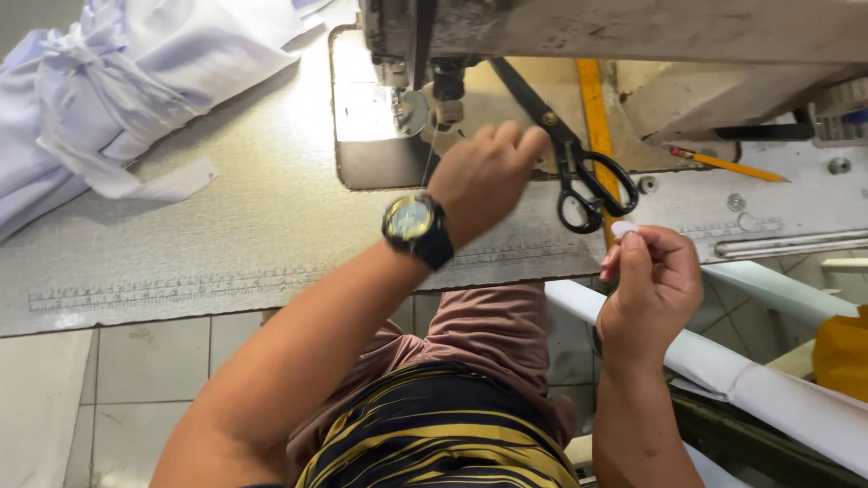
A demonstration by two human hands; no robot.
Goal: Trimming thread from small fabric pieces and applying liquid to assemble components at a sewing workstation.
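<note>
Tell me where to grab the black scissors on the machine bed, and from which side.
Take the black scissors by their loop handles, coming from the near edge of the table. The loops point toward the person, lying flat and clear, beside the right hand. The blades run up under the sewing machine arm, behind the left hand.

Single head-worn view, looking steeply down from above the person's lap onto the near edge of a sewing machine [579, 36], close in. The machine crosses the top of frame; the table [226, 235] lies below it, tiled floor [154, 370] nearer still.
</note>
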